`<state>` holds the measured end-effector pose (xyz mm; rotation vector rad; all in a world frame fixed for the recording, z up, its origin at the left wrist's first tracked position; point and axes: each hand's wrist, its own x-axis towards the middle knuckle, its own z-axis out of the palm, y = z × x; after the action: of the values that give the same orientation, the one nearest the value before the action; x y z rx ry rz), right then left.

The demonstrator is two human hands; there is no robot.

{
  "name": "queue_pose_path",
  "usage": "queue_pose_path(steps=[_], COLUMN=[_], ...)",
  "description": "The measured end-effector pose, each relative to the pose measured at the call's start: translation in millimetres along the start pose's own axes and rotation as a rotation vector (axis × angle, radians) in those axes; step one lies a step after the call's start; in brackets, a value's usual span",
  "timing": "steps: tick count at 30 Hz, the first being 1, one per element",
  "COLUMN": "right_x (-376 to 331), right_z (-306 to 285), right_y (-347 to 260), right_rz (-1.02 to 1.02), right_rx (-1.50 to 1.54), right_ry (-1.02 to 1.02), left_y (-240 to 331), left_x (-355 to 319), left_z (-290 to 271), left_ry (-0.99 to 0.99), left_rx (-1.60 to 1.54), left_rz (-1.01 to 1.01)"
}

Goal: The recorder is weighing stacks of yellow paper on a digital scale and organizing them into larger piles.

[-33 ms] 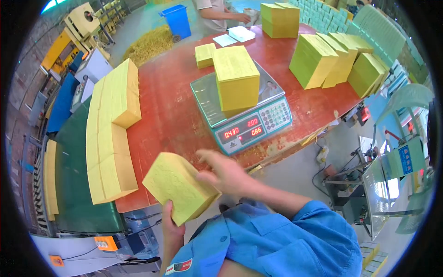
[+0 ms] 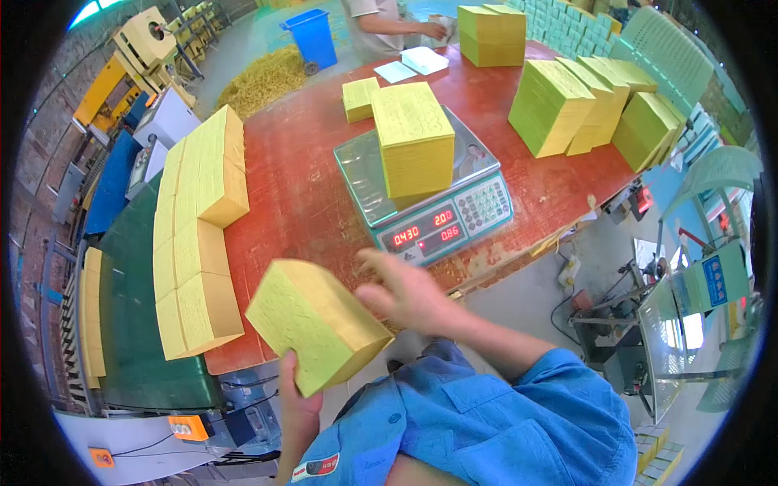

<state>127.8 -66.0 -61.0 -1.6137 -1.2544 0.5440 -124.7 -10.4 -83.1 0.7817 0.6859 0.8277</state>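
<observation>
Left hand (image 2: 298, 398) cups the yellow paper block (image 2: 318, 324) from beneath, carrying its weight and tilting it, while right hand (image 2: 405, 293), fingers spread and holding nothing, touches its right upper edge, below the scale (image 2: 421, 190).

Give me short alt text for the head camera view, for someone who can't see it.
A person in a blue shirt holds a thick yellow paper stack, left hand under it and right hand at its side, above the edge of a red table. On the table, a digital scale carries another yellow stack, with more stacks around it.
</observation>
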Motion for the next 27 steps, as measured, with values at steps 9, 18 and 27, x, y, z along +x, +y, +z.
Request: queue_pose_path(steps=[9, 18, 27], right_x=[127, 210, 216], right_z=[-188, -232, -236], right_y=[3, 62, 82], right_rz=[0.179, 0.322, 0.382], right_rx=[0.627, 0.61, 0.541], right_ry=[-0.114, -0.043, -0.082], left_y=[84, 88, 81], left_x=[179, 290, 302], left_z=[207, 298, 305], left_ry=[-0.471, -0.369, -0.303], left_rx=[-0.059, 0.437, 0.57], left_rz=[0.061, -0.193, -0.193])
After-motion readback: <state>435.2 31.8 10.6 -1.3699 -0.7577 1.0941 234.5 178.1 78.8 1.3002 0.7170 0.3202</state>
